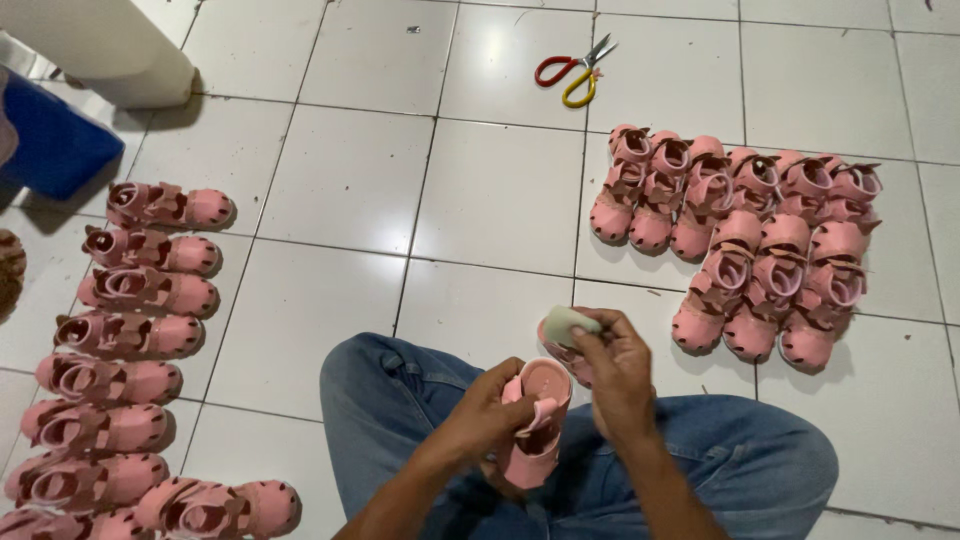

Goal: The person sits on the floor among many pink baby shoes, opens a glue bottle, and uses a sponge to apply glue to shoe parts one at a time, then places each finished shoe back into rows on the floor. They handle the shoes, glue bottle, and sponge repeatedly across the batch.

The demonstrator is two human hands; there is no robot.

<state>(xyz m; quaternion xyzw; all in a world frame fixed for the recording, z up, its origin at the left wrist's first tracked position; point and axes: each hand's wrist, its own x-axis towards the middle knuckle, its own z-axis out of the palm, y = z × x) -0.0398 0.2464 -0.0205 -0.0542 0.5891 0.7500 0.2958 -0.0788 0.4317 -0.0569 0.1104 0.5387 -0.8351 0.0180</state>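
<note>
My left hand (pixel 484 412) grips a small pink sandal (pixel 537 425) upright over my lap, its sole end facing up. My right hand (pixel 612 372) hovers just right of it, fingers pinched on a small pale greenish-white block (pixel 567 324), like an eraser or sponge, held above the sandal's top. Behind my right hand, part of another pink sandal (pixel 556 352) shows. My crossed legs in blue jeans (pixel 760 460) fill the bottom centre.
A column of several pink sandals (pixel 130 340) lies on the white tiled floor at the left. A tight cluster of several pink sandals (pixel 745 240) sits at the right. Red-and-yellow scissors (pixel 573 70) lie at the top centre. A blue object (pixel 50 140) and a white cylinder (pixel 110 50) are top left.
</note>
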